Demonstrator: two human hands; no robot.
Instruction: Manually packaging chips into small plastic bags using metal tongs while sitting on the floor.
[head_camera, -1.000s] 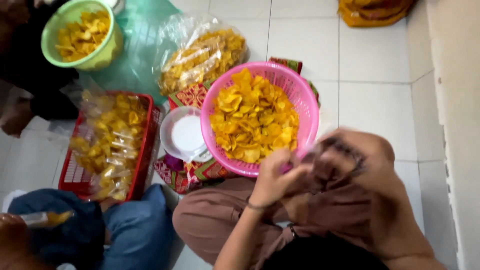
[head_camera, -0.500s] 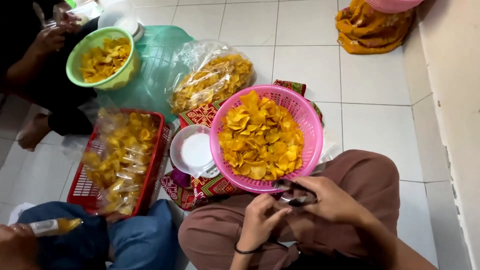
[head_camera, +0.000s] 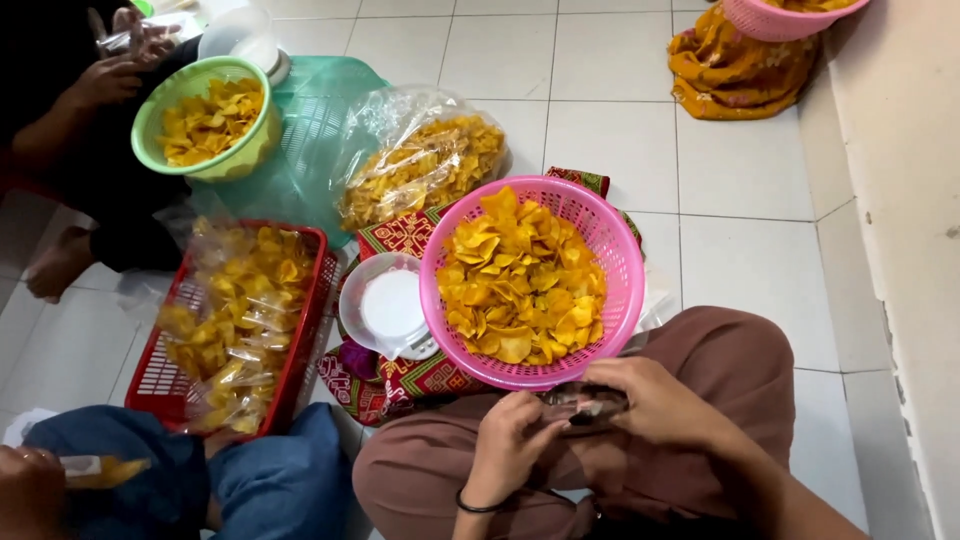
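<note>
Both hands over the lap, w/ left hand (head_camera: 512, 440) and right hand (head_camera: 655, 400) pinching a small clear plastic bag (head_camera: 585, 405) between them, fingers closed on it. Bag sits just below the near rim of the pink basket (head_camera: 625, 290) of yellow chips (head_camera: 520, 280), on a patterned cloth (head_camera: 400, 235) on the tiled floor (head_camera: 760, 250). Red basket (head_camera: 150, 380) w/ bagged chips at floor's left edge.

Bright, even indoor light; soft shadows, mild blur.
</note>
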